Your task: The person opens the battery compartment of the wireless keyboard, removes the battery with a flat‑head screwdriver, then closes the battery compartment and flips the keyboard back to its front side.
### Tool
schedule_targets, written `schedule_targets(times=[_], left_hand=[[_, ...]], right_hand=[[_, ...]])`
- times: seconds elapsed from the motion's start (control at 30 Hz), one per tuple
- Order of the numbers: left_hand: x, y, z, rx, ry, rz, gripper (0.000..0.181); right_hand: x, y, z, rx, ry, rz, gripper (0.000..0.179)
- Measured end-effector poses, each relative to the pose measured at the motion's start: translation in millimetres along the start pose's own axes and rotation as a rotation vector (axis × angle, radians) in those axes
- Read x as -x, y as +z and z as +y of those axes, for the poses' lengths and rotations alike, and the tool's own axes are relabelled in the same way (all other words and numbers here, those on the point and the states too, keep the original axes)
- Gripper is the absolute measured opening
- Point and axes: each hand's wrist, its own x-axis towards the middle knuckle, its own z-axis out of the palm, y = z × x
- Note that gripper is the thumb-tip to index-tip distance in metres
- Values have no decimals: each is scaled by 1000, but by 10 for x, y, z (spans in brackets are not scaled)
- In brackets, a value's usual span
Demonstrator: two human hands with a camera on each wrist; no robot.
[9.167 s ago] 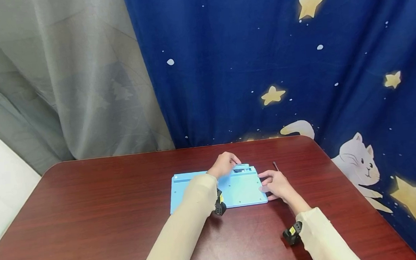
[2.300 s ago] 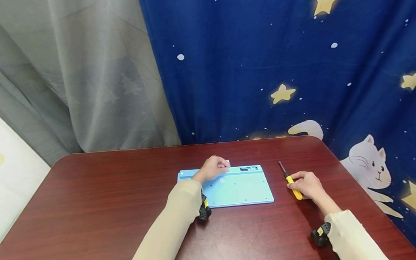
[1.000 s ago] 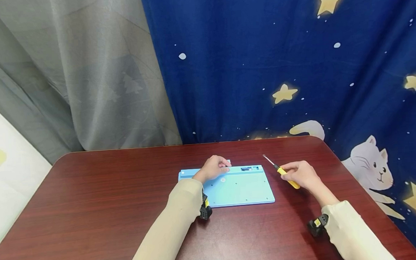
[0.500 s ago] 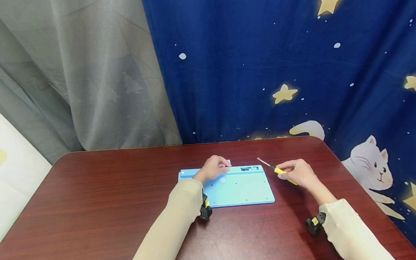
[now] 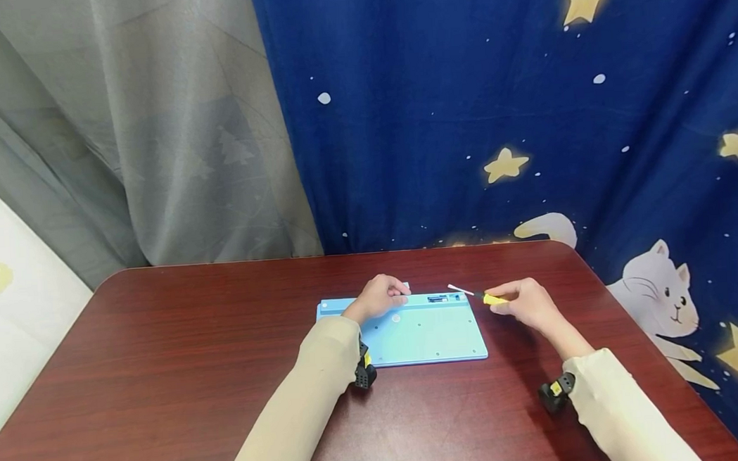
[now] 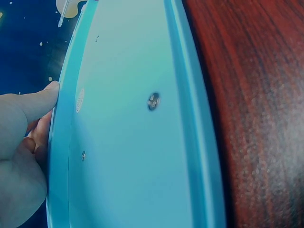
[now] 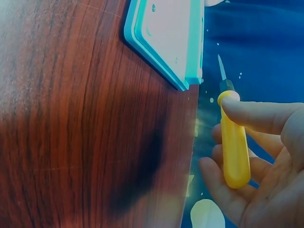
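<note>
On the desk: a light-blue keyboard lies with its underside up, its small compartment uncovered near the far edge.
Yellow screwdriver: compared with one second ago, its tip has come closer to the compartment — it is raised, apart from the keyboard. The work, I judge, is now directed to this compartment.
Right grip: clamped on the yellow handle, opened only as wide as the handle requires.
Left grip: thumb and curled fingers clamped at the keyboard's far edge — whether they hold also the small pale-blue piece, I cannot tell.
</note>
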Motion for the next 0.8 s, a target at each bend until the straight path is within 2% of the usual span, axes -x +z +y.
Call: schedule_targets(times=[0.5, 0.8], left_hand=[[-32, 1, -10, -27, 5, -6, 13], [-16, -11, 0, -30, -5, -3, 13]], right_hand=[[-59, -65, -33, 34, -33, -37, 27], [-152, -113, -103, 18, -5, -55, 26]])
